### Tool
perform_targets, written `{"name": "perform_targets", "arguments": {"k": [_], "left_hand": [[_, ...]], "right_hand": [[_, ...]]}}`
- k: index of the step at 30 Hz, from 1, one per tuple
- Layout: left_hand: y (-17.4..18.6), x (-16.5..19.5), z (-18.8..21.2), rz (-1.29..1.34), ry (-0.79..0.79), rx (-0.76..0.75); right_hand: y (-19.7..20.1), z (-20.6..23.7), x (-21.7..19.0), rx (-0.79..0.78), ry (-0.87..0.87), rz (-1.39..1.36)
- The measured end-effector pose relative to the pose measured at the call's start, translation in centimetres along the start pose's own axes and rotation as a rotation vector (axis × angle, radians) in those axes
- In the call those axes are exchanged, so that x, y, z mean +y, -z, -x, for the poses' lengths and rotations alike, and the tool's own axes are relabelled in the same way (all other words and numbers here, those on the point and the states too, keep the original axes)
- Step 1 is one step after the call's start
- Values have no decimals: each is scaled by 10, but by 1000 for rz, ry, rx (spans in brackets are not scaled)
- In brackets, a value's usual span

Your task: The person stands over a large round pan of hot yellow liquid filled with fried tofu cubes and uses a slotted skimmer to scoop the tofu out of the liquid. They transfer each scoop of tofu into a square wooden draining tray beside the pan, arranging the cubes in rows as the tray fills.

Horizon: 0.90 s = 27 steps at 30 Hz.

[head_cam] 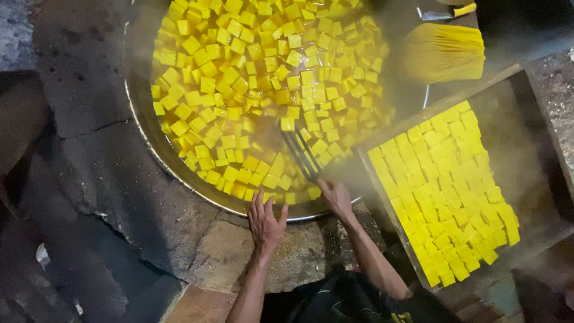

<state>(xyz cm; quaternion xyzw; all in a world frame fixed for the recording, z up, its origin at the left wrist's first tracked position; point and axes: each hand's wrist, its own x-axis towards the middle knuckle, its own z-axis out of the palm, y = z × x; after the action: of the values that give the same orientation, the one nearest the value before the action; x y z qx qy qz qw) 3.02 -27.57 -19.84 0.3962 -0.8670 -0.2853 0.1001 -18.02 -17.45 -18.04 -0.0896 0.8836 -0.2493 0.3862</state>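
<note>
A shiny metal pan sits in rough cracked stone, beside a matt wooden tray.

A wooden tray of yellow cubes sits beside cracked stone, with a yellow bundle above.

A rough cookhouse: huge steaming pan of yellow cubes set in a cracked masonry hearth.
</note>
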Motion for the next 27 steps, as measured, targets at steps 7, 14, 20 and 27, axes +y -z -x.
{"name": "perform_targets", "arguments": {"k": [7, 14, 20, 27], "left_hand": [[-4, 1, -2, -67, 10, -9], [-1, 4, -2, -60, 31, -19], [-1, 4, 0, -50, 30, -27], [-3, 3, 1, -39, 18, -28]], "right_hand": [[-20, -24, -11, 93, 14, -96], [-49, -68, -68, 264, 80, 17], [-32, -64, -67, 257, 135, -95], [-24, -97, -78, 249, 147, -168]]}}
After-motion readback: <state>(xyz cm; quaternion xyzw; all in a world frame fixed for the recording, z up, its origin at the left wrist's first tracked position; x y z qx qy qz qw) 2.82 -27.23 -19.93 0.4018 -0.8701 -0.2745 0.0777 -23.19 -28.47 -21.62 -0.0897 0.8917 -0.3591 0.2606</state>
